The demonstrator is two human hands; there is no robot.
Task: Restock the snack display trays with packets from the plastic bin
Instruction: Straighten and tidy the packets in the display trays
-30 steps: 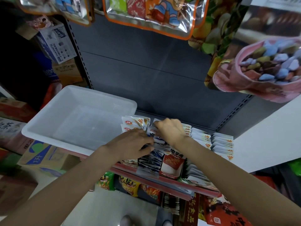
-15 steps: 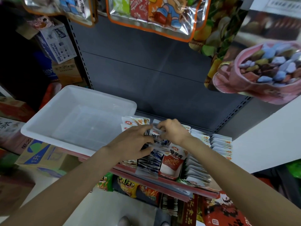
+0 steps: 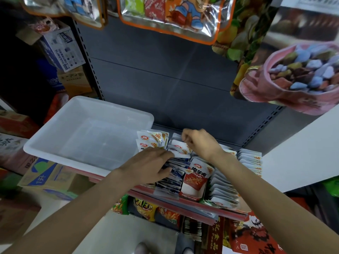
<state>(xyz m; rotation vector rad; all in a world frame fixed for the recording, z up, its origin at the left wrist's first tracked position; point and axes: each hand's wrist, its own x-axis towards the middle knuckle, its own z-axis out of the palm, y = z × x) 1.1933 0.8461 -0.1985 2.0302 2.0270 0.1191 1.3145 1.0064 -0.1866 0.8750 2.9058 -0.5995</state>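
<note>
Head view, looking down at a grey shelf with a dark back panel.

Plastic bin: white, translucent, sits on the left end of the shelf, its near edge overhanging. No packets visible inside.

Display trays: several rows side by side on the shelf, just right of the bin. Leftmost row of white-and-orange packets stands upright, touching the bin's right wall. Next row, blue-and-white packets, leans toward the shelf's front edge. A red-and-white carton tray stands between that row and two further rows of white packets on the right.

Left hand: palm down over the blue-and-white row, fingers curled, pinching a small white packet at its near edge. Thumb side is hidden under the hand, so the exact grip is uncertain.

Right hand: reaches in over the back of the same row, fingers bent and narrow, pinching the top of the upright packets there. Which single packet it holds I cannot tell; motion blur at the fingertips.

Both forearms bare, crossing the lower frame.

Surroundings: cardboard boxes stacked left of the shelf; clear hanging snack bags above; crisp bags on the lower shelf.
</note>
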